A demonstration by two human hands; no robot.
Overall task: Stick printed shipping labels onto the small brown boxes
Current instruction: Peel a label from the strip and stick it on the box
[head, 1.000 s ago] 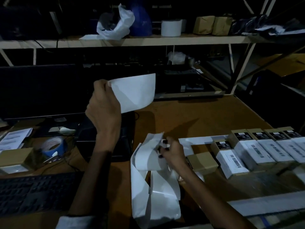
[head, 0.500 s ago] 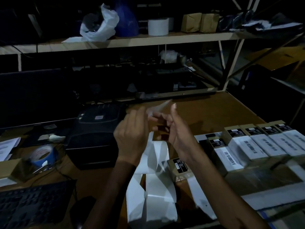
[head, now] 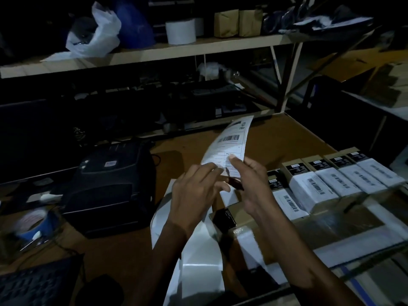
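A printed shipping label [head: 229, 145] is held up in the air over the brown table [head: 287, 138], tilted away from the camera, its barcode side facing up. It curves upward from the two hands that meet at its lower end. The right hand [head: 254, 184] pinches the lower edge, thumb on the printed face and fingers curled behind. The left hand [head: 196, 191] reaches in from below with fingers fairly straight, fingertips touching the label's lower left corner; I cannot tell whether it grips or only touches. Both forearms rise from the bottom of the view.

Beneath the hands a long strip of white backing paper [head: 198, 261] lies crumpled and folded on the table. Just to the right sits a small brown box [head: 242, 217] with a dark sticker on its end, and beyond it a row of boxes [head: 335, 180] already wrapped in white labels.

To the left stands a black label printer [head: 110, 186], with a roll of blue tape [head: 33, 224] further left and a keyboard [head: 37, 283] at the bottom corner. The room is dim. A shelf [head: 154, 54] behind carries a white plastic bag [head: 97, 36], a white paper roll [head: 180, 31] and two brown parcels [head: 237, 23].
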